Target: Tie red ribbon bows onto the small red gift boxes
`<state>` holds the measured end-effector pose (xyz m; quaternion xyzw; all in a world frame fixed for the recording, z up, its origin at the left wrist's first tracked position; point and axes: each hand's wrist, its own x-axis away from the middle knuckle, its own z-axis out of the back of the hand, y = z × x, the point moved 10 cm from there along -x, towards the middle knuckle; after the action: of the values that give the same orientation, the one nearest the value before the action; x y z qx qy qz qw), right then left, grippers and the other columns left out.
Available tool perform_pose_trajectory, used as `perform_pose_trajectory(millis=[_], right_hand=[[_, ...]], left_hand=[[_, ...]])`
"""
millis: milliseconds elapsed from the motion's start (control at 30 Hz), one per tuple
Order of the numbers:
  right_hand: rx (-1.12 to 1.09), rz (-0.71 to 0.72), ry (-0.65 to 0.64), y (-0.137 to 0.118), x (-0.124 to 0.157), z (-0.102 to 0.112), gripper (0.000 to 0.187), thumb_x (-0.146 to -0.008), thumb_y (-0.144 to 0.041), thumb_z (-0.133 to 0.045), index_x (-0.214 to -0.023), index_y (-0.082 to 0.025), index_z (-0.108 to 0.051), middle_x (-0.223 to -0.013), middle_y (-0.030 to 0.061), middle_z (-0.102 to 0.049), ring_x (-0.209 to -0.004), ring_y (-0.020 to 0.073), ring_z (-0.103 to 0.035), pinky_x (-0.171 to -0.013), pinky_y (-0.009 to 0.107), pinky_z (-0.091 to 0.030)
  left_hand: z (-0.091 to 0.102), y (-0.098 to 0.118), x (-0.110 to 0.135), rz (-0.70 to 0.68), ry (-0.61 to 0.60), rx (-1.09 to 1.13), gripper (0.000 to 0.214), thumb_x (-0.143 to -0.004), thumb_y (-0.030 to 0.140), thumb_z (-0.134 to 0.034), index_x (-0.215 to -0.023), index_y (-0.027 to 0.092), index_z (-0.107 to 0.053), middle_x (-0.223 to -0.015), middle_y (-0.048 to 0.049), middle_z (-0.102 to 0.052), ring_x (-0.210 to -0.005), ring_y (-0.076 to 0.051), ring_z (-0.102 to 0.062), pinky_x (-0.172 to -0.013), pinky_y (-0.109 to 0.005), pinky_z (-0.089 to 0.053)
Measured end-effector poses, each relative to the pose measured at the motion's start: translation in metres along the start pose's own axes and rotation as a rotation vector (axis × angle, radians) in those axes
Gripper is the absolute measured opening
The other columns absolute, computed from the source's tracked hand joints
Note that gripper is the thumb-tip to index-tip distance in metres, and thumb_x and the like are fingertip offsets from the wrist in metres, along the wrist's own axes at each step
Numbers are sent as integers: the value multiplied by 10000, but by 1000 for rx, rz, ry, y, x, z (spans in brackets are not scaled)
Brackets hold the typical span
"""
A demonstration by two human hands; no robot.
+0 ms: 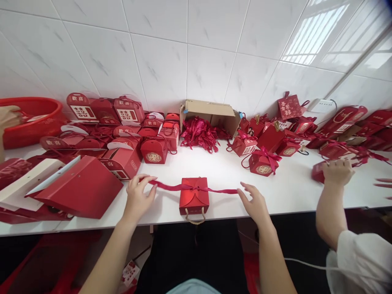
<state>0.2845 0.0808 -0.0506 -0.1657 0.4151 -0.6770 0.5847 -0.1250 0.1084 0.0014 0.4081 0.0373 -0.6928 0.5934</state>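
A small red gift box with a rope handle stands at the near edge of the white table. A red ribbon lies knotted across its top and stretches out to both sides. My left hand pinches the ribbon's left end between thumb and fingers. My right hand is at the ribbon's right end, fingers curled over it.
Folded red gift boxes crowd the left. A cardboard carton spills red ribbons at the back. Tied boxes sit right. A co-worker's hand rests on a box at the right. A red basin stands far left.
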Motion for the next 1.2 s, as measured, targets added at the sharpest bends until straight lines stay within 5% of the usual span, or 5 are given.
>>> perform_pose_trajectory(millis=[200,433,600,933,1200], right_hand=[[-208,156,-124,-81,-11,-41,334,-901,-430,-435,-1008,-182,-631,-1069,124,-663,-1036,241,-605,-884,394,-481],[-414,25,-473,-94,5,-107,309,-795,-467,-591,-886,-214,-440,-775,-30,-530,-528,89,-493,-511,249,-437],[-409,79,-460,-109,15,-102,489,-647,-410,-738,-943,-225,-396,-900,-9,-494,-679,113,-510,-557,248,-444],[-396,95,-455,-108,18,-104,362,-779,-460,-611,-957,-216,-412,-900,13,-513,-738,140,-522,-629,275,-452],[-357,-72,-597,-73,6,-106,598,-891,-629,-260,-675,-173,-581,-674,35,-576,-646,156,-519,-624,289,-421]], left_hand=[[-22,61,-2,-2,-113,381,176,-807,256,-572,-980,225,-586,-1138,-73,-549,-1132,-243,-504,-1012,-451,-382],[-72,74,13,160,-406,672,348,-777,229,-583,-1093,248,-438,-1126,-57,-448,-1087,-198,-499,-902,-369,-484],[-71,73,16,161,-368,668,336,-789,224,-573,-1090,246,-427,-1113,-50,-443,-1080,-192,-474,-904,-360,-466],[-81,61,18,279,-370,770,444,-749,269,-628,-1129,241,-400,-1100,-59,-450,-1089,-204,-476,-865,-348,-463],[-95,56,21,326,-628,724,304,-752,412,-632,-898,203,-467,-817,19,-474,-722,-132,-496,-684,-276,-426]])
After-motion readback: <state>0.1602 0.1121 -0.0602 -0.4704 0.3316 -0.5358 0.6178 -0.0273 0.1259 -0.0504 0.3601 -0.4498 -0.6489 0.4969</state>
